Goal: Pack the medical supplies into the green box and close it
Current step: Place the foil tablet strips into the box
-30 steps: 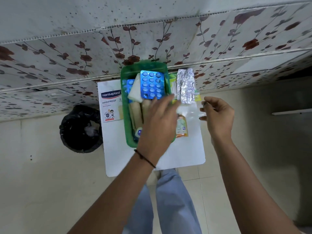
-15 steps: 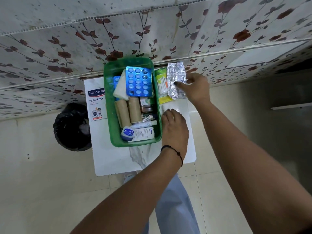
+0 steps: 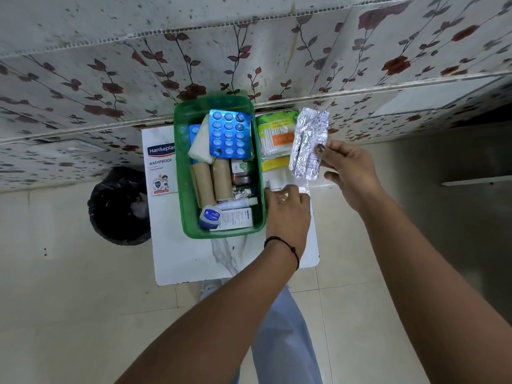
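The open green box (image 3: 180, 173) stands on a small white table (image 3: 188, 261). Inside lie a blue blister pack (image 3: 230, 134), two tan bandage rolls (image 3: 212, 181), a white bottle (image 3: 235, 218) and other small packs. My right hand (image 3: 349, 170) pinches silver foil tablet strips (image 3: 309, 145) and holds them up, right of the box. My left hand (image 3: 288, 209) rests on the table beside the box's right wall, with its fingers curled over a small bottle whose white tip (image 3: 273, 185) peeks out. A cotton swab pack (image 3: 277, 137) lies between the box and the strips.
A Hansaplast plaster carton (image 3: 160, 167) lies on the table left of the box. A black lined bin (image 3: 119, 206) sits on the floor to the left. A floral-patterned wall (image 3: 249, 51) runs right behind the table. My legs (image 3: 282, 328) are below the table's near edge.
My left hand left the box and came down on the small bottle at its right. My right hand reached the foil strips and lifted them off the table.
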